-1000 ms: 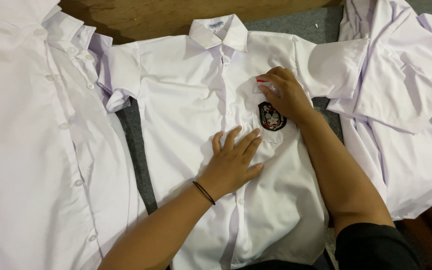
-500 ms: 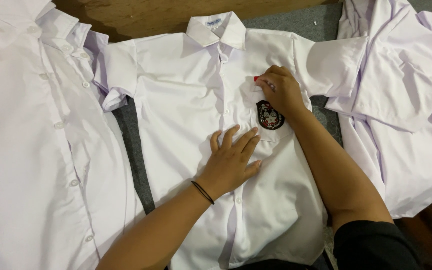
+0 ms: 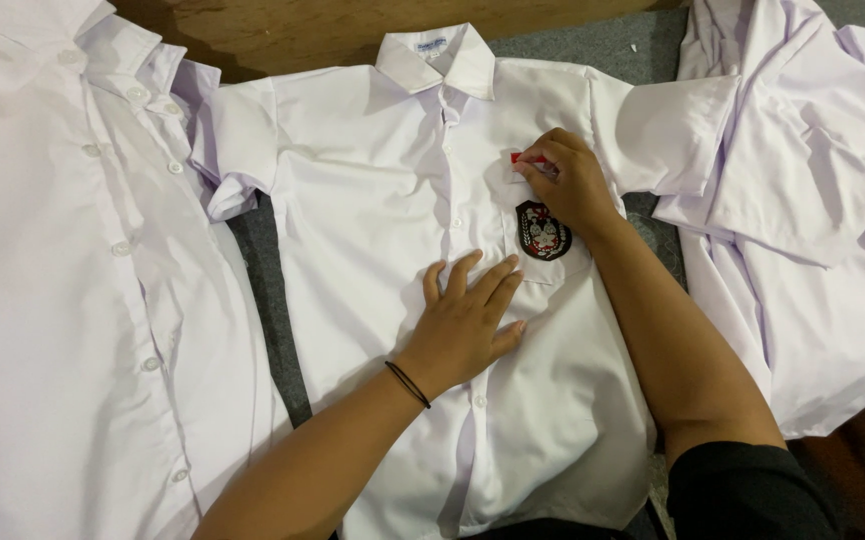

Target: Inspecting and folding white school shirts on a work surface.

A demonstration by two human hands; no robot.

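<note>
Right hand [image 3: 573, 185] moved up; fingers pinch red tag [image 3: 528, 160] above badge [image 3: 543, 230].

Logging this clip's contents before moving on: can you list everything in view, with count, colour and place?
buttoned shirt: one, white, centre, laid flat, front up
chest badge: one, black, red and white, on that shirt's pocket
small tag: one, red and white, above the badge
left shirt: one, white, left, open placket with buttons
right shirts: heap, white, right; count unclear
grey mat: one, under the shirts
wooden surface: brown, top edge
wristband: one, black, left wrist
left hand: flat on the buttoned shirt
right hand: fingertips pinching the small tag
</note>
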